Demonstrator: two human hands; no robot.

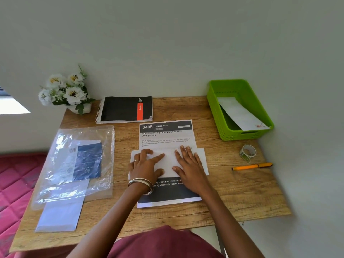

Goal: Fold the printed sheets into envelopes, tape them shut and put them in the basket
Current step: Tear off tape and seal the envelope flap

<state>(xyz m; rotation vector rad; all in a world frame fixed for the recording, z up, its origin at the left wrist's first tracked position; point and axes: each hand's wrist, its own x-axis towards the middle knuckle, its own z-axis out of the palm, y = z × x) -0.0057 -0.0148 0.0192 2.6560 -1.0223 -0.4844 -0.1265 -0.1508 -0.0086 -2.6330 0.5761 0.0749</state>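
A white envelope [168, 162] is pressed flat under both hands, lying crosswise on a printed sheet [165, 138] whose long axis runs away from the person. The left hand [147, 164] presses with forefinger extended, the others curled; the right hand [188, 162] is spread flat. Tape [248, 152] and basket [240, 108] lie farther right, nearer the right hand.

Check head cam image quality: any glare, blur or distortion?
Head view: wide-angle bend, table edges flare outward; glare on the plastic sleeve washes out its contents; blown-out bright patch at far left; printed sheet heading readable, small text soft; both hands sharp, soft shadows only.
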